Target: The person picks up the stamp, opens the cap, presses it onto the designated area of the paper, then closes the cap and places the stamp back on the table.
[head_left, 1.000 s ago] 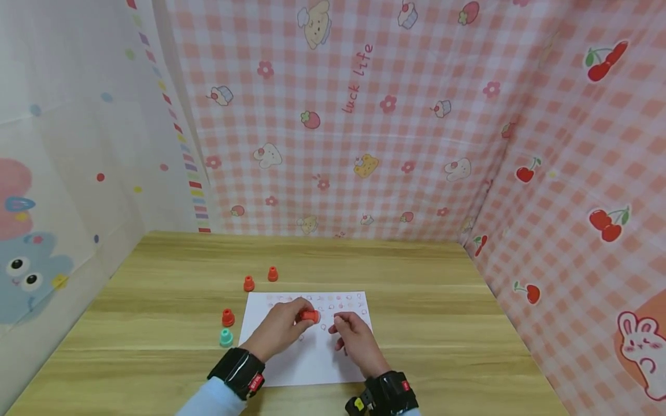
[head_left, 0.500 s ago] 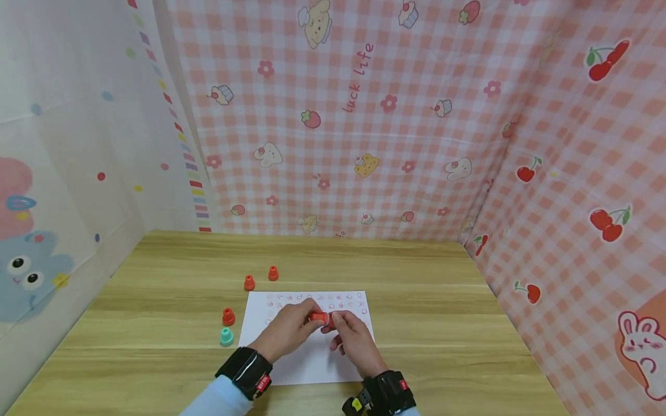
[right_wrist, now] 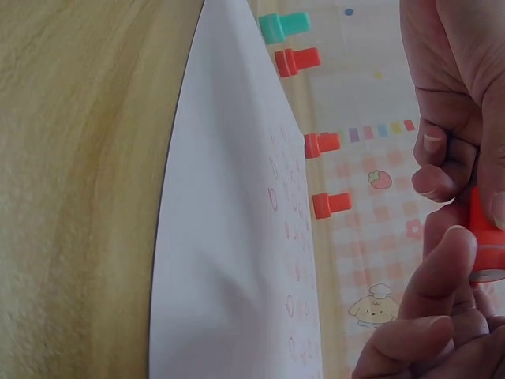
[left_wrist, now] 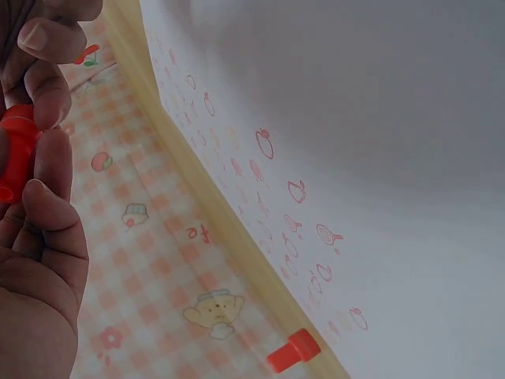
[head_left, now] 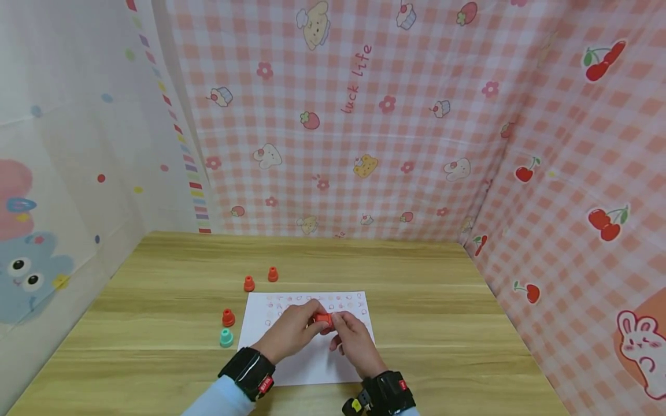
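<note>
My left hand [head_left: 288,332] pinches a small red stamp [head_left: 323,318] by its narrow handle, above the white sheet of paper [head_left: 312,370]. At the stamp's wider end, the fingers and thumb of my right hand [head_left: 360,341] grip it, so both hands meet on it. The left wrist view shows the red stamp [left_wrist: 22,150] lengthwise between the fingers, its handle end pointing down. Fingers partly cover the stamp [right_wrist: 488,245] in the right wrist view. Rows of small pinkish-red prints [left_wrist: 296,191] run across the far part of the paper.
Left of the paper stand a teal stamp [head_left: 226,337] and a red stamp [head_left: 228,317]. Two more red ones, one nearer [head_left: 249,283] and one farther [head_left: 273,274], are beyond its far-left corner. Patterned cloth [head_left: 333,144] hangs behind the wooden table [head_left: 442,335].
My left hand has carried the red stamp right, from apart to my right hand, which now grips its wide end. The light line showing there half a second ago is no longer visible.
</note>
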Available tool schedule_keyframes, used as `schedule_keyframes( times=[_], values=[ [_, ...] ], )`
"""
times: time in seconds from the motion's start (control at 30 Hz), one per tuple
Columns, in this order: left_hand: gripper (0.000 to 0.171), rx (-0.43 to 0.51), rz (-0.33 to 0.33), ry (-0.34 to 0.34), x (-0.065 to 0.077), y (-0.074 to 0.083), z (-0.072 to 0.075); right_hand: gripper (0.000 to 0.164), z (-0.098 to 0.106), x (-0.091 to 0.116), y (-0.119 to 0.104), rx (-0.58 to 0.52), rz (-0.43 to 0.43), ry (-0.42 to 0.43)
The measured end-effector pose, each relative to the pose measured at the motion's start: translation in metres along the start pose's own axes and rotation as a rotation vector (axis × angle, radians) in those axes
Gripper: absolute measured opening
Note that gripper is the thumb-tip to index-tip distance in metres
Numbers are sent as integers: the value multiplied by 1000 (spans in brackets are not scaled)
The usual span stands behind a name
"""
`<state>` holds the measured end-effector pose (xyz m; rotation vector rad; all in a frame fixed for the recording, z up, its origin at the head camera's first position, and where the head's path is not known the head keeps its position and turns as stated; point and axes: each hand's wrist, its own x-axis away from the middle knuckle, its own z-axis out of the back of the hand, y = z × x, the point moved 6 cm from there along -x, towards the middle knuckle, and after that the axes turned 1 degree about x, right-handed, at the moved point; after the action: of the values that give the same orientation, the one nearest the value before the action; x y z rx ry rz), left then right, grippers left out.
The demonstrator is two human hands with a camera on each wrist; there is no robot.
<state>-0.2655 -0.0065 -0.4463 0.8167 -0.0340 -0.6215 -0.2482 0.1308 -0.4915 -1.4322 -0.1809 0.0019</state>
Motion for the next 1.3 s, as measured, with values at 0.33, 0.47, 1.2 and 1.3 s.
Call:
schedule_keyframes(
  times=[0.33, 0.47, 1.2, 1.3],
  values=[
    [11, -15, -35, -5, 3, 5, 1, 30, -4, 3, -2, -60, 18, -30],
    [12, -15, -40, -10, 4, 5, 0, 29, -6, 3, -1, -62, 6, -45],
    [11, -25, 25, 1, 5, -4, 14, 44, 1, 4, -5, 177, 50, 38],
    [12, -57, 31, 30, 5, -7, 20, 42, 5, 4, -8, 332, 92, 71]
  ],
)
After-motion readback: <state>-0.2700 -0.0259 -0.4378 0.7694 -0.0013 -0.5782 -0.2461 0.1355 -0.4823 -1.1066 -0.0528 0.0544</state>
